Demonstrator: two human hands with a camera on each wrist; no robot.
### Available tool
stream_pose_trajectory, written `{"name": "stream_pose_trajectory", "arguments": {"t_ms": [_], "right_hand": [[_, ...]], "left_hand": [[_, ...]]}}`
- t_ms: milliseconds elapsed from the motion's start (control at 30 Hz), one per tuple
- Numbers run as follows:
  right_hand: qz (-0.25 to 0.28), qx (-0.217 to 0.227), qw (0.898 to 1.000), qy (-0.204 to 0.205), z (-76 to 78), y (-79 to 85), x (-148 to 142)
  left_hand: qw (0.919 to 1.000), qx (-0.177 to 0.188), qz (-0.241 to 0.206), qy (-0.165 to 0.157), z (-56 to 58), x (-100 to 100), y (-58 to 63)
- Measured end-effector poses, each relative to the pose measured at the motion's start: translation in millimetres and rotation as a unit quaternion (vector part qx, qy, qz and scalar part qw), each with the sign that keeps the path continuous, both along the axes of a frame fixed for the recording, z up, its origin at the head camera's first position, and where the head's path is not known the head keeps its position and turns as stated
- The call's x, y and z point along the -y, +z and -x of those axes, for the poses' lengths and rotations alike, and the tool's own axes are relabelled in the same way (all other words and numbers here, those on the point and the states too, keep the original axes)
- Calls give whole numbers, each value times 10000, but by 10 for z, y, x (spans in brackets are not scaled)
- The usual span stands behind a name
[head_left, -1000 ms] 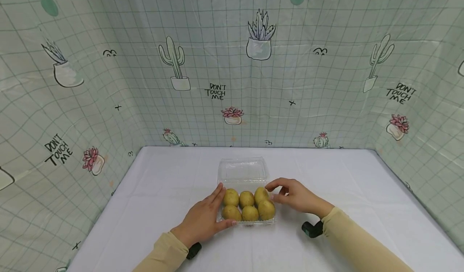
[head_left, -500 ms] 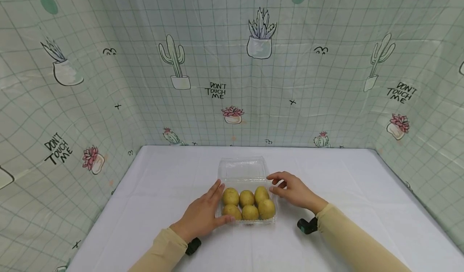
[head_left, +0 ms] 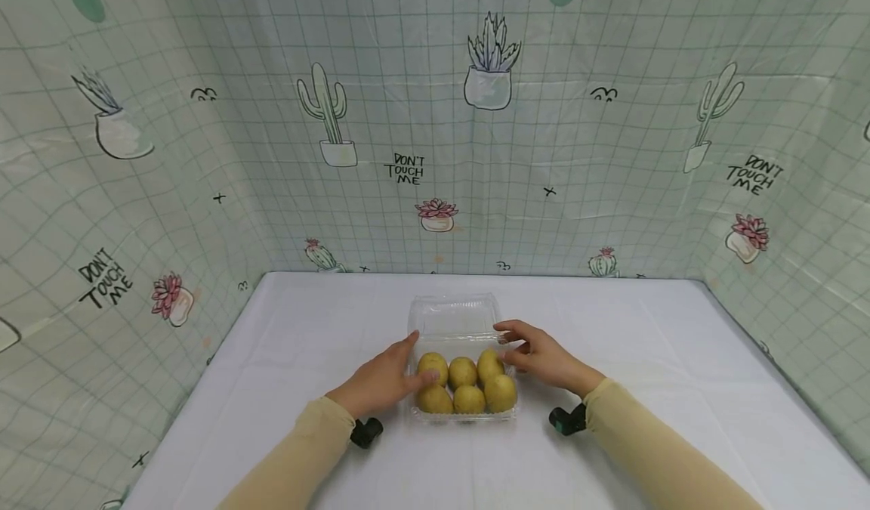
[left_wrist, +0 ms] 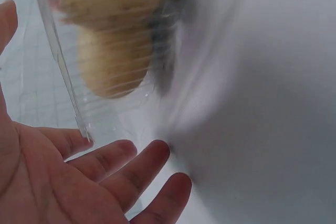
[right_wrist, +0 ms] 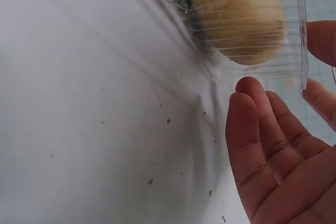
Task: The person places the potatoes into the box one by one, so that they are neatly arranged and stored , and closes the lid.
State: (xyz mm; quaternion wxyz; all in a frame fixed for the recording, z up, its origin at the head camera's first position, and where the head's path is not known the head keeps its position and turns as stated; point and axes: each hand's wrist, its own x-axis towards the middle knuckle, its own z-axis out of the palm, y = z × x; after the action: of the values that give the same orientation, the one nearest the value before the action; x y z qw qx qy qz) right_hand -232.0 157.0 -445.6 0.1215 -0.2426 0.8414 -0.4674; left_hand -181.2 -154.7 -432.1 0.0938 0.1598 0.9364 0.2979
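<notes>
A clear plastic clamshell box (head_left: 461, 417) stands on the table with its lid (head_left: 454, 315) folded back, away from me. Several yellow-brown potatoes (head_left: 469, 400) sit in its base in two rows. My left hand (head_left: 381, 380) is at the box's left side, thumb reaching over the rim by the potatoes. In the left wrist view its fingers (left_wrist: 137, 174) spread beside the wall, one fingertip at the rim's corner. My right hand (head_left: 549, 359) is at the back right corner, near the hinge. The right wrist view has its loosely bent fingers (right_wrist: 244, 140) beside the ribbed wall.
A white cloth (head_left: 326, 321) covers the table. Behind and at both sides hangs a pale green grid curtain (head_left: 381, 79) with printed cacti. A dark wrist camera (head_left: 367, 433) is on the left wrist and another dark camera (head_left: 567, 421) on the right.
My left hand has shifted back along the box's side, its thumb lifting from the front edge to over the potatoes. The right hand has moved back and slightly left, toward the hinge.
</notes>
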Motion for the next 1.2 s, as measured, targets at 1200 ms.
{"name": "stream_pose_trajectory", "arguments": {"t_ms": [1200], "right_hand": [[-322,-1005,9943,-176,5,420,-81]], "left_hand": [[9916,-209,-1171,501,128,-2,306]]}}
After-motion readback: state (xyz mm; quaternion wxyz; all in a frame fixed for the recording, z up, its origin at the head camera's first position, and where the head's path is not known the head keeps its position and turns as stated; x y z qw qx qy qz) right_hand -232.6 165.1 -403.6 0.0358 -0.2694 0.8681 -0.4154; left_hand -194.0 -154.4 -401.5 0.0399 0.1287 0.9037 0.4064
